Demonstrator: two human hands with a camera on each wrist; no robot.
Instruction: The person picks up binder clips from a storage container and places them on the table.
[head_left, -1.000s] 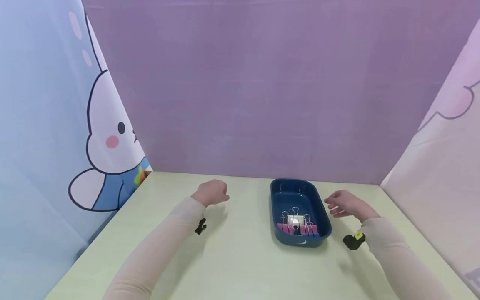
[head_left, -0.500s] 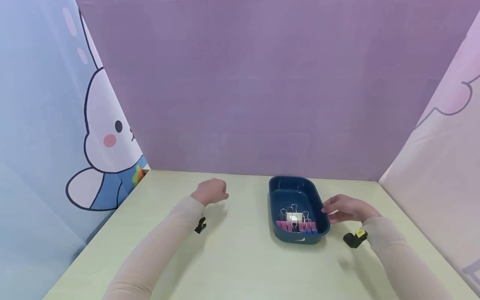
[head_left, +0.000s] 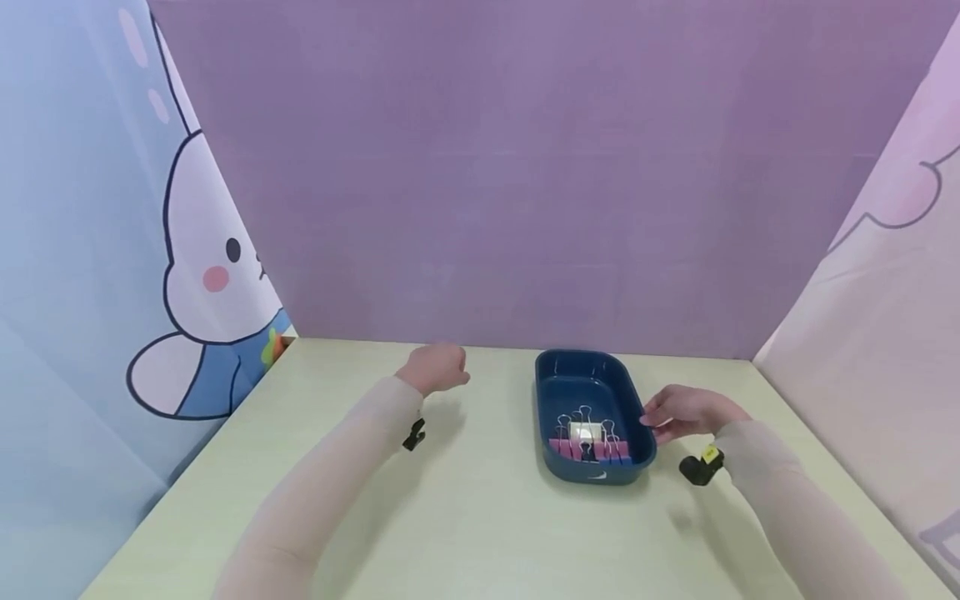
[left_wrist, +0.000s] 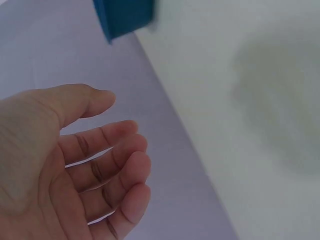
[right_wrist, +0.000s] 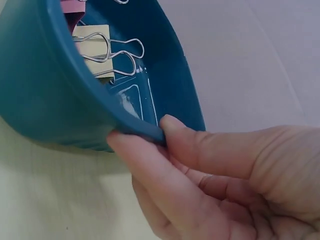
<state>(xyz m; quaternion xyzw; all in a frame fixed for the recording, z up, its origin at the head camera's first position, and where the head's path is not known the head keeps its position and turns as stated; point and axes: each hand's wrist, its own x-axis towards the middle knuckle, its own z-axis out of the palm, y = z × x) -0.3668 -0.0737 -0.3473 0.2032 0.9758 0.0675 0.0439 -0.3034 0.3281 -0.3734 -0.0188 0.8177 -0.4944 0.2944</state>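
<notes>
A deep blue oblong tray (head_left: 592, 477) stands on the table right of centre, with a small white swoosh on its near wall. Inside its near end lie several binder clips (head_left: 586, 432), pink, pale yellow, dark and blue, with wire handles up. My right hand (head_left: 686, 412) pinches the tray's right wall, thumb (right_wrist: 186, 142) on the inner side of the rim and forefinger outside. Left of the tray, my left hand (head_left: 437, 367) hovers over the table with nothing in it. Its fingers (left_wrist: 112, 167) bend loosely, thumb apart from them.
The pale table (head_left: 480, 533) runs back to a purple cloth wall (head_left: 525, 183). A blue cloth with a rabbit (head_left: 217, 250) closes the left side, a pinkish cloth (head_left: 885, 333) the right. Both wrists carry small black cameras (head_left: 701, 468).
My right hand has come in to the tray's right rim and taken hold of it. The left hand has shifted slightly right and farther off. The view has moved a little.
</notes>
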